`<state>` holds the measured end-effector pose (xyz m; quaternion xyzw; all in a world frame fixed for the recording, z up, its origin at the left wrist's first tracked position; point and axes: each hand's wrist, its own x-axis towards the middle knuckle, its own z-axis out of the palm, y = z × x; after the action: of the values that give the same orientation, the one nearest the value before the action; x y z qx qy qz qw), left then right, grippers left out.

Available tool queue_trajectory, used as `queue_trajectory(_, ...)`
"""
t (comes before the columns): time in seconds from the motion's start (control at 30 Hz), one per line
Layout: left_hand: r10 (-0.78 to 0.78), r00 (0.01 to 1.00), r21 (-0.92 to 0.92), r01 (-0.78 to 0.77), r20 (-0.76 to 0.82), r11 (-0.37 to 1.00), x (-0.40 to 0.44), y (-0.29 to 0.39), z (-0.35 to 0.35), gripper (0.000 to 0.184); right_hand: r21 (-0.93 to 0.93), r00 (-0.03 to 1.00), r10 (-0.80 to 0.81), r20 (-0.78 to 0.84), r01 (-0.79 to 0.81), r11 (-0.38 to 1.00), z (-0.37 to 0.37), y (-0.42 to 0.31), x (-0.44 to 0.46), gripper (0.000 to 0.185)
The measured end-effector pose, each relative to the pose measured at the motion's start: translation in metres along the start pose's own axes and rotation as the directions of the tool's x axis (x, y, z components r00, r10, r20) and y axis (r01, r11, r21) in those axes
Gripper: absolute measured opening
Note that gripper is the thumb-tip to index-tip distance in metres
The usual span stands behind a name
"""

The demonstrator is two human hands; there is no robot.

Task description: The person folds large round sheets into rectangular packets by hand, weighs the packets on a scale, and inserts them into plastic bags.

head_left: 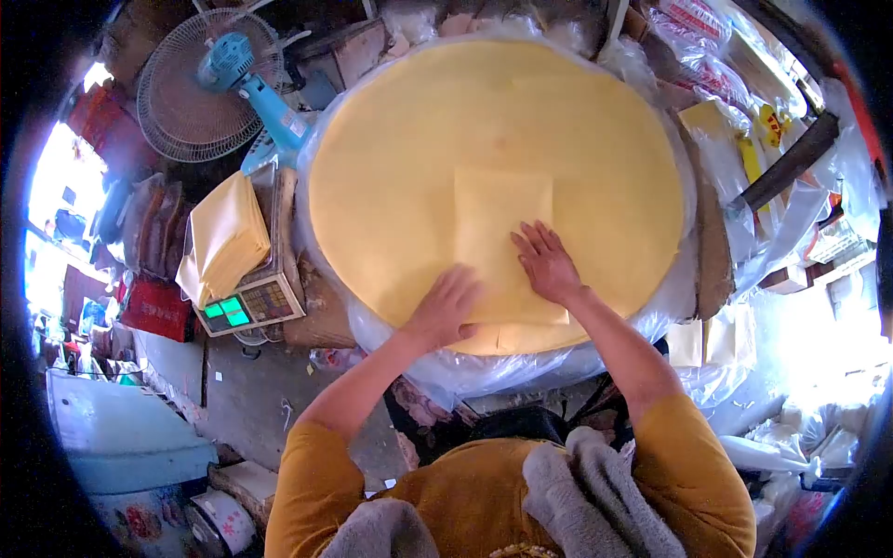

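Observation:
A folded yellow sheet [502,200], roughly rectangular, lies near the middle of a large round yellow sheet [400,139]. My right hand [549,265] rests on the right part of the folded piece, palm down with the fingers spread. At its lower left edge is my left hand [446,305], slightly blurred, fingers stretched out and thumb apart. Neither hand grips anything that I can see. Whether the left palm touches the sheet is hard to tell.
A digital scale [265,302] with green displays stands at the left, bearing a stack of folded yellow sheets [228,237]. Behind it is a blue fan [270,107]. Clear plastic [465,377] lies under the round sheet's edge. Plastic-wrapped packs [702,51] crowd the right.

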<state>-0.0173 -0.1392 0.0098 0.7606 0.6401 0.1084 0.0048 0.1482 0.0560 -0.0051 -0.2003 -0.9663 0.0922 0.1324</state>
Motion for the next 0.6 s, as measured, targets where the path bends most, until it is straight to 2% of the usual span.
queue_trajectory(0.1,0.03,0.999,0.093,-0.028,-0.024,0.995,-0.002,0.0,0.007,0.061,-0.132,0.985,-0.105,0.138,0.123,0.984,-0.004,0.015,0.001,0.05)
queue_trajectory(0.17,0.04,0.999,0.156,-0.039,-0.003,0.987,0.001,-0.009,0.007,0.055,-0.012,0.952,-0.182,0.244,0.191,0.982,0.004,0.044,0.004,0.057)
queue_trajectory(0.2,-0.115,0.993,-0.15,0.11,-0.024,0.983,0.0,-0.004,-0.007,0.047,0.052,0.929,-0.224,0.293,0.219,0.974,0.005,0.056,0.001,0.06)
queue_trajectory(0.3,-0.229,0.943,-0.408,0.313,0.242,0.858,-0.009,0.011,-0.043,0.047,0.242,0.864,-0.306,0.4,0.223,0.944,-0.044,0.042,-0.039,0.065)
queue_trajectory(0.4,-0.245,0.91,-0.514,0.394,0.334,0.762,-0.031,0.028,-0.063,0.046,0.302,0.907,-0.318,0.276,0.232,0.925,-0.044,0.019,-0.077,0.067)
queue_trajectory(0.47,-0.242,0.97,-0.582,0.216,0.034,0.784,-0.038,0.032,-0.056,0.046,0.466,0.934,-0.259,0.246,0.121,0.876,-0.066,0.002,-0.085,0.062)
queue_trajectory(0.5,-0.237,0.964,-0.591,0.122,-0.122,0.797,-0.04,0.032,-0.052,0.046,0.543,0.945,-0.228,0.234,0.068,0.837,-0.072,-0.003,-0.086,0.059)
queue_trajectory(0.53,-0.289,0.952,-0.578,0.179,-0.104,0.796,-0.042,0.028,-0.046,0.048,0.445,0.969,-0.203,0.141,0.121,0.887,-0.05,0.002,-0.085,0.046)
queue_trajectory(0.57,-0.338,0.937,-0.563,0.234,-0.087,0.792,-0.043,0.021,-0.036,0.05,0.591,0.984,-0.017,0.18,-0.095,0.801,-0.035,0.007,-0.087,0.038)
queue_trajectory(0.6,-0.385,0.92,-0.548,0.287,-0.071,0.786,-0.042,0.015,-0.028,0.053,0.704,0.955,0.16,0.25,-0.293,0.647,-0.032,0.001,-0.084,0.03)
